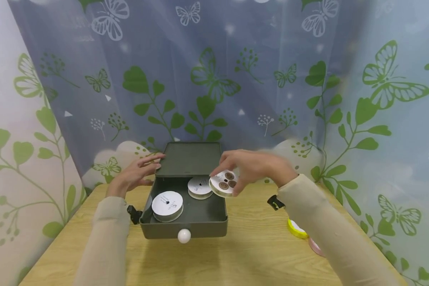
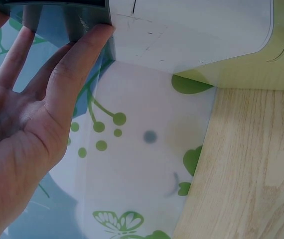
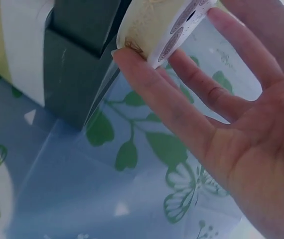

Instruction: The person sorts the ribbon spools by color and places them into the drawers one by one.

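Note:
In the head view a dark green box (image 1: 193, 158) stands with its drawer (image 1: 200, 229) pulled out at the front; a white knob (image 1: 184, 236) sits on the drawer. My right hand (image 1: 252, 165) holds a ribbon spool (image 1: 223, 183) by its edge, over the drawer's right wall. The right wrist view shows pale ribbon on this spool (image 3: 149, 25), between my fingers. Two more white spools lie in the drawer, one at the front left (image 1: 167, 203) and one farther back (image 1: 200, 186). With fairly straight fingers, my left hand (image 1: 134, 174) touches the box's left side.
On the wooden table (image 1: 257, 254) to the right lie a yellow ring-shaped roll (image 1: 297, 229) and a pink one (image 1: 315, 247), partly hidden by my right sleeve. A curtain (image 1: 257, 99) with butterflies and leaves hangs behind the table and at its sides.

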Demonstrator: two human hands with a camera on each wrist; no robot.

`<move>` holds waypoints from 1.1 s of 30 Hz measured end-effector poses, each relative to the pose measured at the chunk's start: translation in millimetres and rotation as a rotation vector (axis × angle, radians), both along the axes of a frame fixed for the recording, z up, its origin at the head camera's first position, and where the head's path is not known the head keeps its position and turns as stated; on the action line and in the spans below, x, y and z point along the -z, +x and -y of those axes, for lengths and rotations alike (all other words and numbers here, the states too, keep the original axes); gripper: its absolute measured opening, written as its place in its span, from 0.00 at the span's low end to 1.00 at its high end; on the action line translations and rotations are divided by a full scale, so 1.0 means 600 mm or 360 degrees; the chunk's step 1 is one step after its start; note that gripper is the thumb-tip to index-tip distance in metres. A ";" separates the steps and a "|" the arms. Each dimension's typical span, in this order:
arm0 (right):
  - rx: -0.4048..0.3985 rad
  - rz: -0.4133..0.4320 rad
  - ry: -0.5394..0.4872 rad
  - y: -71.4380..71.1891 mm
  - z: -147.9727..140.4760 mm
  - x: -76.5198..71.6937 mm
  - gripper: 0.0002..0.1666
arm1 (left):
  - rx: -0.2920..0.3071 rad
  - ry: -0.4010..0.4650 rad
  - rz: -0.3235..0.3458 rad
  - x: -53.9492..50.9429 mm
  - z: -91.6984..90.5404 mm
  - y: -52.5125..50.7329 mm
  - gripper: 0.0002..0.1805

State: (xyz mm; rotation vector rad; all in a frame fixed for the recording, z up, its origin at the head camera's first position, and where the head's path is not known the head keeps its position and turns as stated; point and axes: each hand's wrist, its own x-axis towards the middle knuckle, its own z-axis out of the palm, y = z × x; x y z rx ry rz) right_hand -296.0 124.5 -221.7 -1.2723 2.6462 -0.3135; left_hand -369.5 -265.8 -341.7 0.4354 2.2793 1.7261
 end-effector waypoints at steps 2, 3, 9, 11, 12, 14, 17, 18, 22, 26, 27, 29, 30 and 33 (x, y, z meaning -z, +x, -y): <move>-0.0016 -0.0002 0.0028 0.002 0.013 -0.001 0.41 | 0.0001 0.0004 0.0000 0.000 0.000 0.000 0.34; -0.0029 -0.0007 0.0042 0.002 0.019 -0.001 0.41 | 0.0003 0.0004 0.0001 0.000 -0.001 0.001 0.34; -0.0089 -0.0039 0.0123 0.003 0.053 -0.001 0.41 | -0.0001 0.0000 0.0002 0.000 -0.001 0.001 0.35; -0.0090 -0.0035 0.0150 0.003 0.062 0.000 0.41 | -0.0002 -0.0004 -0.0002 -0.001 -0.001 0.001 0.36; -0.0087 -0.0035 0.0161 0.004 0.066 0.001 0.41 | -0.0001 -0.0006 -0.0006 -0.001 -0.001 0.001 0.36; -0.0083 -0.0018 0.0180 0.005 0.074 0.001 0.41 | -0.0002 -0.0005 -0.0006 -0.001 -0.001 0.000 0.36; -0.0062 -0.0006 0.0206 0.007 0.082 0.004 0.42 | -0.0002 -0.0005 -0.0007 0.000 0.000 -0.001 0.36; -0.0057 -0.0008 0.0217 0.008 0.085 0.004 0.42 | 0.0000 -0.0005 -0.0009 0.000 0.000 -0.001 0.35; -0.0052 -0.0018 0.0248 0.009 0.091 0.006 0.42 | -0.0001 -0.0003 -0.0010 0.003 0.001 -0.003 0.35; -0.0054 -0.0029 0.0286 0.009 0.098 0.008 0.42 | -0.0010 0.0004 -0.0006 0.004 0.002 -0.004 0.34; -0.0058 -0.0031 0.0298 0.009 0.100 0.009 0.43 | -0.0011 0.0007 -0.0006 0.004 0.003 -0.004 0.34; -0.0063 -0.0033 0.0319 0.008 0.104 0.013 0.43 | -0.0014 0.0008 -0.0007 0.004 0.003 -0.003 0.35; -0.0065 -0.0030 0.0326 0.008 0.105 0.015 0.43 | -0.0017 0.0012 -0.0005 0.003 0.003 -0.003 0.35; -0.0087 -0.0015 0.0328 0.006 0.110 0.022 0.43 | -0.0011 0.0000 -0.0012 0.003 0.003 -0.002 0.35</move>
